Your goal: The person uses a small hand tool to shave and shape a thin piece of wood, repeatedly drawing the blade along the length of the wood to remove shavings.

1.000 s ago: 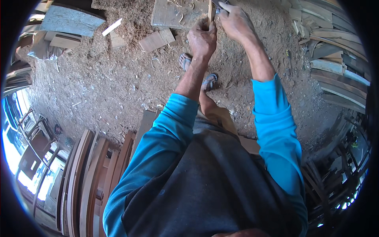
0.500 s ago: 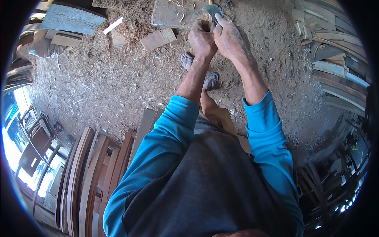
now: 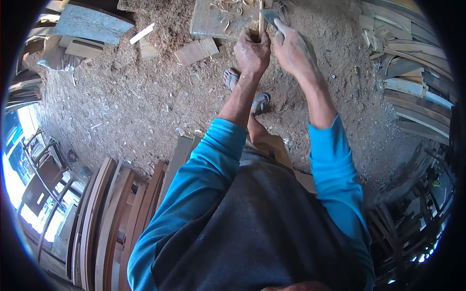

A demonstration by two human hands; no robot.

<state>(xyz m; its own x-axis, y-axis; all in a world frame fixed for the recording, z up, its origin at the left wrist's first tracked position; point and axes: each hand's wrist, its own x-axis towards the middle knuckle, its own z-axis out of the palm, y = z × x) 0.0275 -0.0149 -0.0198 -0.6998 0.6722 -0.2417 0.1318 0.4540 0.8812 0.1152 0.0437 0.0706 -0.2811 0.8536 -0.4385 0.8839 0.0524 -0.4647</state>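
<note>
My left hand (image 3: 253, 54) is closed around a thin, pale wooden strip (image 3: 262, 24), which sticks out beyond the fingers away from me. Beside that strip, my right hand (image 3: 294, 52) grips a tool with a broad, flat grey blade (image 3: 271, 18); its handle is hidden in the fist, so its exact kind is unclear. The blade's left end is at the strip, touching or very close. Past the hands lies a wide wooden board (image 3: 206, 22) with curled wood shavings (image 3: 227, 7) on it.
Loose wood offcuts (image 3: 196, 51) lie on the sawdust-covered ground (image 3: 136, 104). A bluish panel (image 3: 92, 23) rests at the far left. Stacked boards stand at the right (image 3: 412, 87) and near left (image 3: 111, 213). My sandalled feet (image 3: 260, 103) are below the hands.
My right hand and the blade have shifted rightward, opening a gap from the left hand. More of the wooden strip shows. The left hand has barely moved.
</note>
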